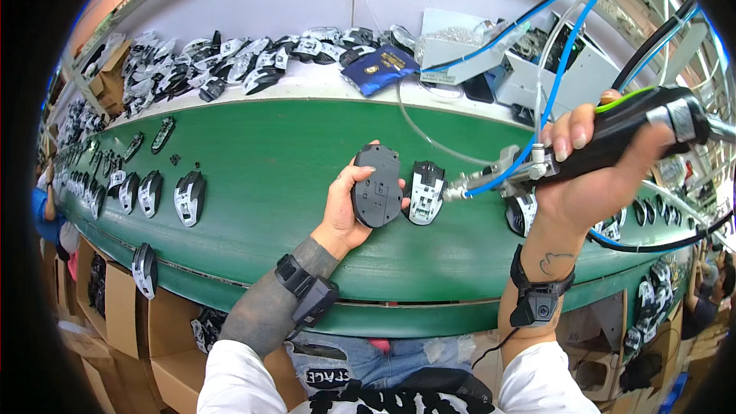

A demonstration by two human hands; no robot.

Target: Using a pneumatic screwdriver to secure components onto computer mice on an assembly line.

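My left hand (340, 211) grips a black computer mouse (377, 184), its flat underside turned up and screw holes showing. The thumb lies across its face, with the fingers wrapped behind. Just right of it, a black and white mouse part (426, 192) rests on the green conveyor belt (284, 146). My right hand (579, 192) is closed around a black power screwdriver (613, 134) with a metal front end and a blue air hose (563, 61). The screwdriver's tip points left, close by that mouse part; whether it touches it I cannot tell.
More mouse parts (189, 198) lie along the belt on both sides. A white shelf behind it carries a heap of mouse shells (245, 57), a dark blue packet (379, 69) and a white screw feeder box (452, 46). Cardboard boxes (126, 310) stand below at left.
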